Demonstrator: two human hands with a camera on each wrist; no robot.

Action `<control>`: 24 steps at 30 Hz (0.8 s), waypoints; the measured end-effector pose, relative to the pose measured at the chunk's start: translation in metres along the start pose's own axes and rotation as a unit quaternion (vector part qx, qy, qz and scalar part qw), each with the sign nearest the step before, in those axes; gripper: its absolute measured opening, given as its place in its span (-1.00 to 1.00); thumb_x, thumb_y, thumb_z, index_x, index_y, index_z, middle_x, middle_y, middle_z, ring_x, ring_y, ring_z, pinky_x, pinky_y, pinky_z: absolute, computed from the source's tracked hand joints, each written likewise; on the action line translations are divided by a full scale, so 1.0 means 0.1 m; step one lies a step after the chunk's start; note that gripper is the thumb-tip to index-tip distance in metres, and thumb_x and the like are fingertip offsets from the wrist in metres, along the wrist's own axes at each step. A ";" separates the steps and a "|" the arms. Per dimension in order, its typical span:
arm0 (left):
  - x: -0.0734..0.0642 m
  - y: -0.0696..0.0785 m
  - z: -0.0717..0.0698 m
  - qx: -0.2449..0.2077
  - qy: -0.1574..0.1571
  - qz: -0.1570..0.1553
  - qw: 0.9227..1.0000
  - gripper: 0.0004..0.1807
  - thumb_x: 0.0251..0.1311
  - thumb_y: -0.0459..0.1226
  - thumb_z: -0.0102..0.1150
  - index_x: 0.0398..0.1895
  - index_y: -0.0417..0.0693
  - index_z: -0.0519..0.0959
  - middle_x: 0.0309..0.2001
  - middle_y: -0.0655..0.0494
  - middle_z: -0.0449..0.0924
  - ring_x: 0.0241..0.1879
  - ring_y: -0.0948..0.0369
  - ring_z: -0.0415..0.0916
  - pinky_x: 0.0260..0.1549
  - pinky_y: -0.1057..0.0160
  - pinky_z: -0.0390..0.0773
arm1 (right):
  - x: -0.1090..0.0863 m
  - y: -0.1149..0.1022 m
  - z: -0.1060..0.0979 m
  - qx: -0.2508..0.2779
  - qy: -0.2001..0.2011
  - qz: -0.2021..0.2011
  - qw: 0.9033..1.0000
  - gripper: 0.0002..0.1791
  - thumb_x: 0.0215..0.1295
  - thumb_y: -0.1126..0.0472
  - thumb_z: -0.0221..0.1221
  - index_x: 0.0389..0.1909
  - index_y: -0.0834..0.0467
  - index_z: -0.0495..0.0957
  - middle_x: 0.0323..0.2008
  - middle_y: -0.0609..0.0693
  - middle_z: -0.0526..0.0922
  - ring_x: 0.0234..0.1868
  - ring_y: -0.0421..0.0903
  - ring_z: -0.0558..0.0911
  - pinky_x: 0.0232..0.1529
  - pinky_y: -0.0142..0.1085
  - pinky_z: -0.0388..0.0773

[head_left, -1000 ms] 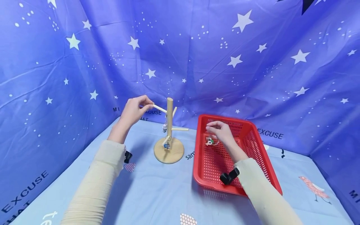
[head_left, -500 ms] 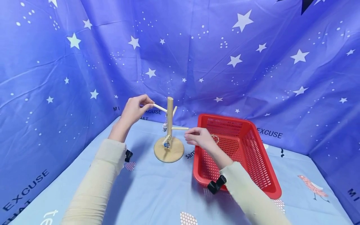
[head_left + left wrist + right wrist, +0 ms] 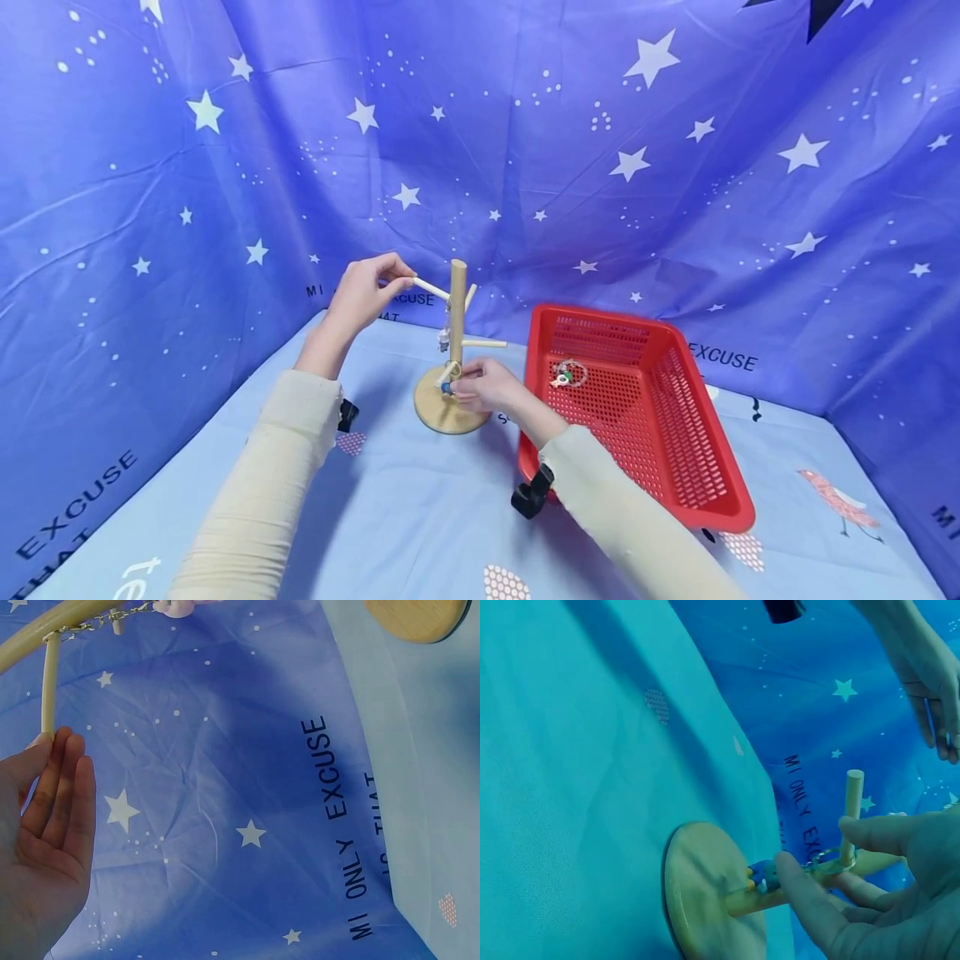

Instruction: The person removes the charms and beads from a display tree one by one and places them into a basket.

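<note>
A wooden stand (image 3: 457,312) with a round base (image 3: 450,425) and several side pegs stands on the cloth. My left hand (image 3: 365,287) pinches the tip of its upper left peg (image 3: 49,686). From that peg's inner end hangs a chain keychain with a pinkish charm (image 3: 174,606). My right hand (image 3: 491,387) is low by the post, fingers spread around a keychain with a small blue figure (image 3: 763,874). One fingertip reaches the figure, another lies beside the lower peg (image 3: 853,799). The keychain's ring is looped over this peg.
To the right is a red plastic basket (image 3: 528,358), and in it lies a keychain with a green and white charm (image 3: 564,377). Purple star-printed fabric (image 3: 540,150) hangs behind. Another bare peg (image 3: 483,343) points right from the post.
My right hand has come left from above the basket, past the right peg, down to the blue figure's keychain. The green and white keychain shows fully in the basket. My left hand stays put.
</note>
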State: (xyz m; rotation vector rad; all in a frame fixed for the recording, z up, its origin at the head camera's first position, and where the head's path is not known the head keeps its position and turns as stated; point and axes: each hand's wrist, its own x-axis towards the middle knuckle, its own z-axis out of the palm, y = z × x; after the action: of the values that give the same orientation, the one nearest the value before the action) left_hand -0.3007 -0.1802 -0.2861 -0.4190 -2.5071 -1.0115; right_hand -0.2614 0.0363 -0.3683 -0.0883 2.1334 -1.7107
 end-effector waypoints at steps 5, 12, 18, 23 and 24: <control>0.00 0.01 0.01 0.002 0.004 0.005 1.000 -0.87 0.35 -0.20 0.22 -0.21 -0.06 0.66 -0.19 -0.03 0.77 -0.17 0.06 0.68 -0.22 0.15 0.49 | 0.04 0.00 0.04 0.013 0.040 -0.005 0.999 -0.83 0.34 0.48 0.13 -0.08 0.44 0.46 -0.26 0.27 0.66 -0.17 0.21 0.73 0.02 0.02 0.67; 0.00 0.01 0.01 0.004 0.004 0.002 1.000 -0.86 0.35 -0.20 0.22 -0.20 -0.06 0.67 -0.18 -0.04 0.77 -0.15 0.04 0.69 -0.18 0.11 0.51 | 0.07 0.02 0.07 -0.011 0.078 -0.024 0.997 -0.92 0.33 0.43 0.17 -0.23 0.40 0.57 -0.38 0.19 0.71 -0.48 -0.15 0.64 -0.12 -0.10 0.72; -0.01 0.01 0.01 0.001 0.002 -0.001 1.000 -0.86 0.36 -0.20 0.21 -0.19 -0.06 0.66 -0.17 -0.04 0.77 -0.13 0.04 0.69 -0.16 0.07 0.55 | 0.02 0.04 0.08 -0.049 0.089 -0.055 0.993 -0.89 0.31 0.42 0.16 -0.24 0.38 0.62 -0.36 0.21 0.71 -0.36 0.03 0.73 -0.12 -0.09 0.72; 0.00 0.01 0.00 0.002 0.003 0.001 1.000 -0.86 0.36 -0.21 0.21 -0.19 -0.06 0.66 -0.17 -0.05 0.77 -0.13 0.03 0.69 -0.15 0.06 0.56 | -0.03 0.02 0.10 -0.078 0.084 -0.083 0.990 -0.89 0.27 0.44 0.15 -0.29 0.38 0.65 -0.35 0.23 0.73 -0.40 -0.03 0.72 -0.18 -0.16 0.73; 0.00 0.01 0.00 0.001 0.003 0.001 1.000 -0.86 0.36 -0.21 0.21 -0.19 -0.07 0.66 -0.17 -0.05 0.77 -0.13 0.03 0.69 -0.15 0.05 0.56 | -0.04 0.02 0.10 -0.081 0.082 -0.086 0.990 -0.89 0.26 0.45 0.15 -0.30 0.38 0.65 -0.35 0.22 0.73 -0.42 -0.08 0.71 -0.18 -0.18 0.73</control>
State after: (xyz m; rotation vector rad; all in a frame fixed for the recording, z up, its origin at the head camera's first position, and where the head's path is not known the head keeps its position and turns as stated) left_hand -0.3001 -0.1799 -0.2857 -0.4175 -2.5012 -1.0068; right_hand -0.2534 0.0285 -0.3708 -0.1866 2.4479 -1.6867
